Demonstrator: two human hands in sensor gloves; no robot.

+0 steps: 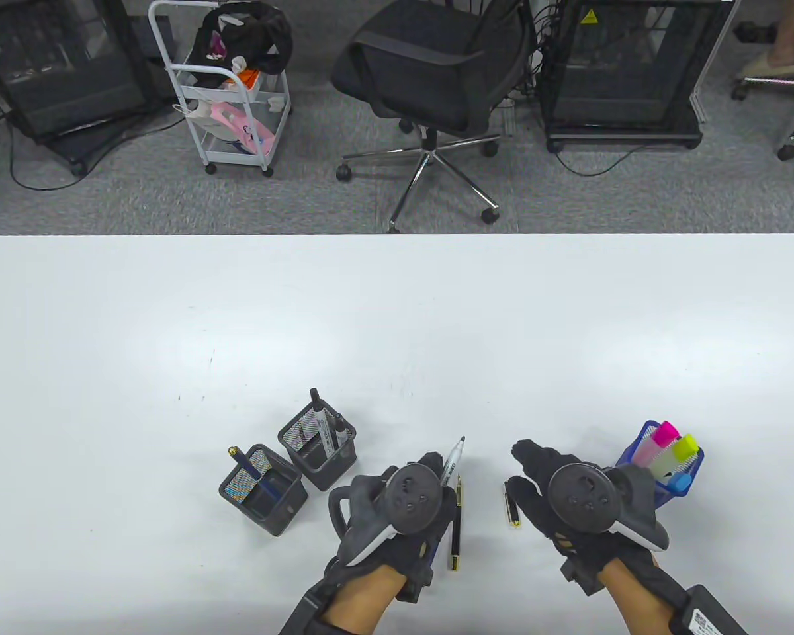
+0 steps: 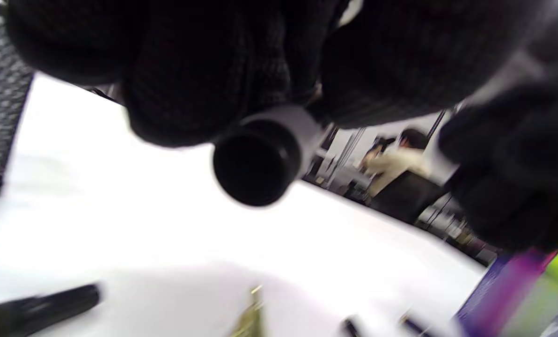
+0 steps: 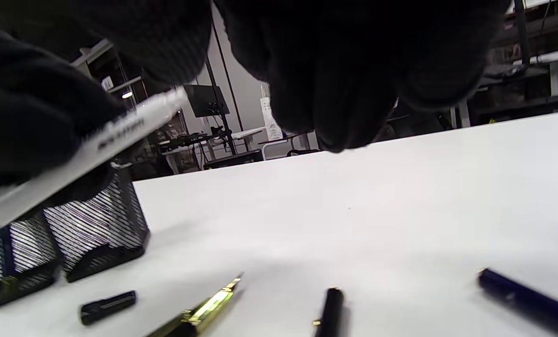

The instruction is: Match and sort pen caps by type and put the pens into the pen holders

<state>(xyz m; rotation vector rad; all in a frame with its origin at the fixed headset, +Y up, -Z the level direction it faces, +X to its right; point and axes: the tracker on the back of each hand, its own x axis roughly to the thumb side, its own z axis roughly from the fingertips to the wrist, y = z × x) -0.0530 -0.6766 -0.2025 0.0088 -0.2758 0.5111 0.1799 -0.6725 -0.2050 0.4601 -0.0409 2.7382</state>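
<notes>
Yellow triangle warning signs [image 1: 589,16] showing on black cabinets; marker [image 3: 96,145] print blurred, unreadable; QR label on wrist box [image 1: 701,622] too small.

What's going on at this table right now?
A person in sensor gloves is sorting pens. The left hand holds an uncapped white marker, tip pointing away. The right hand hovers above the table with nothing visibly in its grip. A black-and-gold pen and a short black cap lie between the hands. Two black mesh holders already contain pens, and a blue holder has highlighters.
</notes>
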